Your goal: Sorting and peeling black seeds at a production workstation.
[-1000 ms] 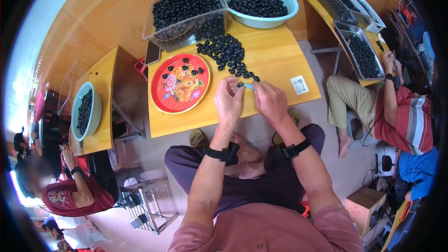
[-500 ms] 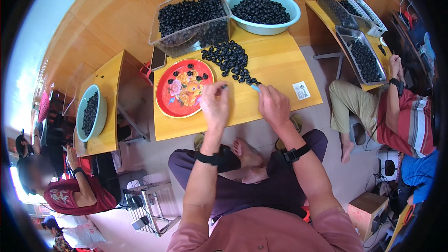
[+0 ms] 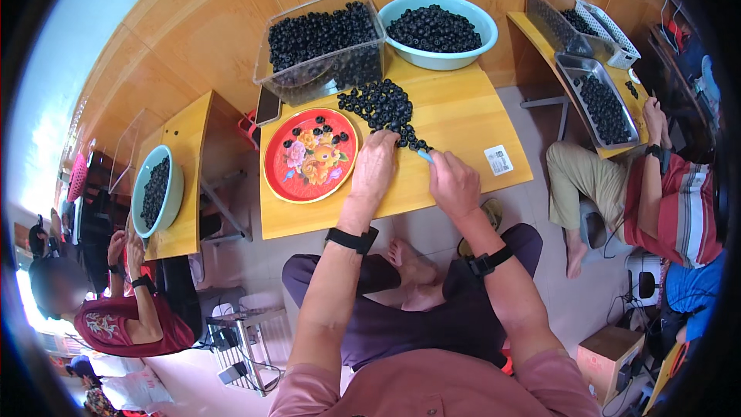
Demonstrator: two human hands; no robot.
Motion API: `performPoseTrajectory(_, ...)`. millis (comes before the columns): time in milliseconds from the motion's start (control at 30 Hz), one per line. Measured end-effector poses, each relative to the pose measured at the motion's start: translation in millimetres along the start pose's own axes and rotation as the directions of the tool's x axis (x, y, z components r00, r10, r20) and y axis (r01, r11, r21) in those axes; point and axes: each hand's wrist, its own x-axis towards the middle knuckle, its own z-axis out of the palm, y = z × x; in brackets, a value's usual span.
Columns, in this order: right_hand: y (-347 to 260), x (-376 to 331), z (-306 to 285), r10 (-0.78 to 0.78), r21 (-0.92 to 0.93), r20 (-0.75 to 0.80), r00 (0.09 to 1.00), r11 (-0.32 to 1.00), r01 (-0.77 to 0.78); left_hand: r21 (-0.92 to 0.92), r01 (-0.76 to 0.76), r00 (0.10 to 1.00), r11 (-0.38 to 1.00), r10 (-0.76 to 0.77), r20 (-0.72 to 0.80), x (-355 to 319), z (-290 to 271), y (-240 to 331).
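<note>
On my wooden table (image 3: 463, 177) lies a loose pile of small black round pieces (image 3: 378, 103), some with a pale ring on the face, trailing toward me. My left hand (image 3: 375, 164) is at the near end of the pile, fingers closed together by a piece; what is between the fingertips is hidden. My right hand (image 3: 454, 184) grips a slim light-blue tool (image 3: 424, 156), whose kind I cannot make out; its end points at the nearest pieces. Left of my hands, a red round tray (image 3: 278, 177) with a flower print bears several of the black pieces near its far side.
Behind the pile stand a clear plastic bin (image 3: 312, 93) and a pale-blue basin (image 3: 440, 60), both full of black pieces. A phone-like dark slab (image 3: 268, 106) lies beside the bin. A white label (image 3: 498, 160) is at the right. Co-workers sit at tables on both sides.
My left hand has moved right, from beside the tray to the near end of the pile. My right hand has barely moved, still holding the blue tool.
</note>
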Motion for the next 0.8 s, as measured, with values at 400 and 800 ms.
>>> performPoseTrajectory(400, 0, 0, -3, 0.000, 0.013, 0.010, 1.000, 1.000, -0.001, -0.032, 0.060, 0.997, 0.998, -0.061, -0.044, -15, -9, 11)
performPoseTrajectory(800, 1, -2, -2, 0.005, -0.025, 0.028, 1.000, 1.000, -0.004, -0.420, 0.441, 0.860, 0.793, -0.508, -0.055, -35, 7, 32)
